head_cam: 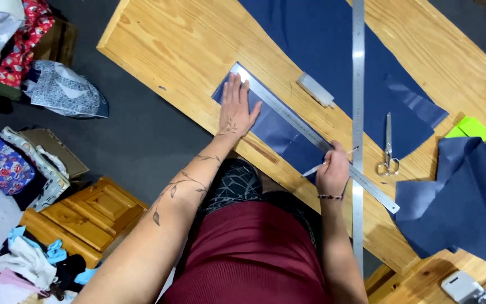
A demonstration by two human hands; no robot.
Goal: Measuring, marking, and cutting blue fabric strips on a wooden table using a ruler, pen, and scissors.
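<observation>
My left hand [235, 108] lies flat, fingers spread, on a strip of dark blue fabric [279, 134] and presses against the near edge of a short steel ruler [293, 121] that runs diagonally across the wooden table [181, 50]. My right hand [333, 168] grips a thin white marking pencil [317, 168] with its tip on the blue strip, right beside the ruler's edge. A long steel ruler [358, 84] lies across the short one, just right of my right hand.
A large sheet of blue fabric [322, 39] covers the table's far part, with a small white block [315, 89] on it. Scissors [388, 149] lie right of the long ruler. More blue cloth [462, 197] and a green piece [471, 128] sit at right. Fabric piles and wooden boxes crowd the floor at left.
</observation>
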